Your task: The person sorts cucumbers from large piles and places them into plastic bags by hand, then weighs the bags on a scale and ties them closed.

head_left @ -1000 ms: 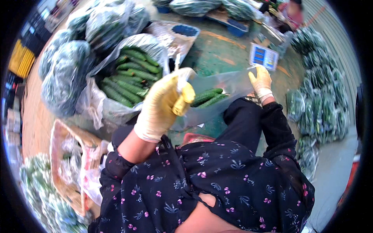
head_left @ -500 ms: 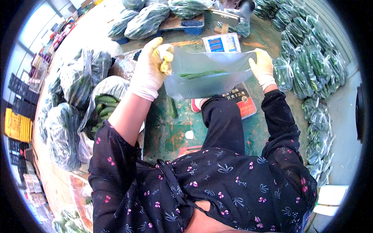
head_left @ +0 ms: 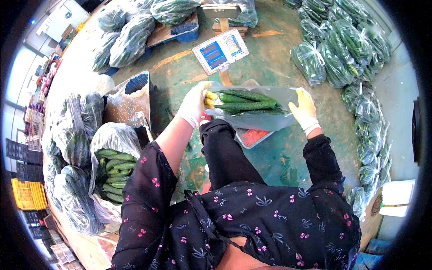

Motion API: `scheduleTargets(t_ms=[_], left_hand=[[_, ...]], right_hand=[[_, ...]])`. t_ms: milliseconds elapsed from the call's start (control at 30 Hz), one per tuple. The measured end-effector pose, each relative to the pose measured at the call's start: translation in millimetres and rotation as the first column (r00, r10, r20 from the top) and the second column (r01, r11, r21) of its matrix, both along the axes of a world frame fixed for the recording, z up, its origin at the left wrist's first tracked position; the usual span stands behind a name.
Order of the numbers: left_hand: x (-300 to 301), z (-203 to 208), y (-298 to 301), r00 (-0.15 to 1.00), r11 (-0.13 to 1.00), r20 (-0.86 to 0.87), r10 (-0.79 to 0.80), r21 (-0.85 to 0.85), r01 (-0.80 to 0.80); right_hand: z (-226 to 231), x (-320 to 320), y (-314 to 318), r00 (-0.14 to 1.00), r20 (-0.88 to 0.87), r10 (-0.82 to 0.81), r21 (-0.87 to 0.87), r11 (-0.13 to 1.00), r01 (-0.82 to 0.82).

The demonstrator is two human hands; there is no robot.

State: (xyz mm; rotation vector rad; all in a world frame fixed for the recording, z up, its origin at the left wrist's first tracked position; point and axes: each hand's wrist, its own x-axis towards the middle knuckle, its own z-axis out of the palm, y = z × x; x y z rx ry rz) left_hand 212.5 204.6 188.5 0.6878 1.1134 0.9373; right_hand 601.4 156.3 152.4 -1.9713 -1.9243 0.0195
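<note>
A clear plastic bag (head_left: 285, 96) is stretched between my gloved hands, above a scale on the floor. Several green cucumbers (head_left: 247, 101) lie lengthwise inside it, towards its left end. My left hand (head_left: 196, 102) is closed on that end, its yellow fingertips curled beside the cucumber ends. At the bag's right edge, my right hand (head_left: 305, 109) grips the upper corner, its thumb standing apart. The scale's red-and-grey platform (head_left: 253, 137) shows partly below the bag. Its tilted blue-and-white display (head_left: 220, 51) stands just beyond.
To the left, an open bag of cucumbers (head_left: 118, 173) stands beside filled, closed bags (head_left: 76, 130). A worn crate (head_left: 130, 101) is behind it. More filled bags (head_left: 132, 40) lie on a blue pallet, and others (head_left: 344, 45) line the right wall.
The view has shifted. My left hand has lowered with the bag's left end, and the bag has tilted so that the cucumbers inside now show plainly. Both hands keep their hold.
</note>
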Motion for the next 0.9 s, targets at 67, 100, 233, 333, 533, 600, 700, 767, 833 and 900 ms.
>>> scheduleTargets(t_ms=[67, 100, 233, 333, 533, 600, 700, 767, 833, 900], left_hand=[[12, -3, -2, 0.999, 0.999, -0.019, -0.027, -0.019, 0.026], [19, -5, -5, 0.999, 1.0, -0.043, -0.003, 0.006, 0.004], [21, -34, -15, 0.998, 0.999, 0.023, -0.053, -0.01, 0.053], [23, -39, -23, 1.0, 0.999, -0.013, -0.019, 0.028, 0.019], [14, -32, -37, 0.999, 0.996, -0.041, 0.027, 0.083, -0.023], [11, -30, -42, 0.997, 0.994, -0.055, 0.05, 0.096, -0.045], [8, -25, -50, 0.994, 0.991, -0.091, 0.061, 0.128, -0.049], [7, -21, -54, 0.989, 0.989, -0.139, 0.055, 0.145, -0.034], [6, -24, -59, 0.983, 0.986, -0.171, 0.067, 0.164, -0.038], [7, -22, -62, 0.976, 0.983, -0.207, 0.065, 0.18, -0.027]], right_hand=[[-4, 0, -4, 0.999, -0.037, -0.015, -0.035, 0.999, 0.014], [-4, 0, -6, 0.998, -0.066, 0.017, -0.033, 0.999, -0.019], [11, -11, -18, 0.972, -0.21, 0.105, -0.09, 0.988, -0.126], [26, -14, -29, 0.944, -0.306, 0.125, -0.083, 0.984, -0.157], [60, -28, -46, 0.905, -0.419, 0.076, -0.007, 0.996, -0.087], [58, -22, -45, 0.935, -0.333, 0.121, 0.14, 0.987, -0.078], [54, -13, -43, 0.973, -0.214, 0.082, 0.209, 0.977, -0.036], [50, -9, -44, 0.986, -0.169, 0.011, 0.208, 0.978, 0.025], [43, -6, -46, 0.982, -0.164, -0.094, 0.156, 0.98, 0.12], [39, -5, -49, 0.974, -0.203, -0.101, 0.197, 0.97, 0.141]])
